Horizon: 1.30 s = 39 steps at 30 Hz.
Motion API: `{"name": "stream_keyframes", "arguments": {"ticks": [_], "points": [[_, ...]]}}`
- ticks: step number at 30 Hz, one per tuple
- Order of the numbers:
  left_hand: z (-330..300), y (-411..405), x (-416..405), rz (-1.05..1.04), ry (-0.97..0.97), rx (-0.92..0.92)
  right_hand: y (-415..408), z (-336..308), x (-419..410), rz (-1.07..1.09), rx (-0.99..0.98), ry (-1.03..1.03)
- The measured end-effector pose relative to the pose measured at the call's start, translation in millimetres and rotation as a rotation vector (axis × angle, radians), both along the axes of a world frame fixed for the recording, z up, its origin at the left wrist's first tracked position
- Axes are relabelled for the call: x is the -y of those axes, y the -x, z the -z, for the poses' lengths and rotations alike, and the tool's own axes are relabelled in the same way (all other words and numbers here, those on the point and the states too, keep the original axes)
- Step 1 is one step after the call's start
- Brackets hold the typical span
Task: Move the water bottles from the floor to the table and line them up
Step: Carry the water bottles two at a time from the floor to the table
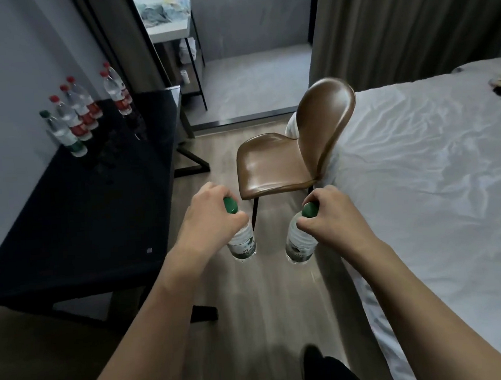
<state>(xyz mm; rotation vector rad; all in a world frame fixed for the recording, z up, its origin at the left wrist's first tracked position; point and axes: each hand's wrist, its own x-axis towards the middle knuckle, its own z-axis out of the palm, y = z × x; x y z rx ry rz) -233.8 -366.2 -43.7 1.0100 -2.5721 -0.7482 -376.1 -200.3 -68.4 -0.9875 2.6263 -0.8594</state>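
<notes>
The left hand has its grip closed around the neck of a green-capped bottle, fingers curled just under the cap, so that the bottle hangs upright above the wooden floor. The right hand holds a second green-capped bottle the same way, pinching it at the neck below the cap. The two bottles hang side by side, near each other but apart, both clear of the floor as far as can be told, with the black tabletop to the left of them.

On the far part of that tabletop, against the wall, stands a row of bottles: one with a green cap nearest, then three with red caps and red labels close behind it. Two more red-capped bottles stand a little farther along, apart from the row.

Ahead of the hands is a brown chair, its back toward a bed with white sheets on the right. Beyond the chair, a curtain hangs by a doorway. Dark shoes show at the bottom edge.
</notes>
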Motion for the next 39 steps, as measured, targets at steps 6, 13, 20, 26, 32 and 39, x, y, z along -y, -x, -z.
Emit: {"name": "stream_keyframes", "arguments": {"ticks": [6, 13, 20, 26, 32, 39], "points": [[24, 83, 59, -0.010, -0.039, 0.075, 87, 31, 62, -0.048, 0.023, -0.028], [23, 175, 137, -0.065, -0.051, 0.052, 188, 30, 146, -0.152, 0.053, -0.035], [19, 224, 213, -0.132, -0.054, -0.003, 253, 17, 233, -0.211, 0.039, -0.032], [26, 243, 304, -0.168, -0.098, -0.013, 280, 23, 333, -0.273, 0.037, -0.065], [36, 253, 428, -0.148, -0.148, 0.022, 293, 31, 465, -0.321, 0.059, -0.096], [23, 261, 566, -0.162, -0.096, -0.018, 307, 18, 611, -0.316, 0.025, -0.044]]}}
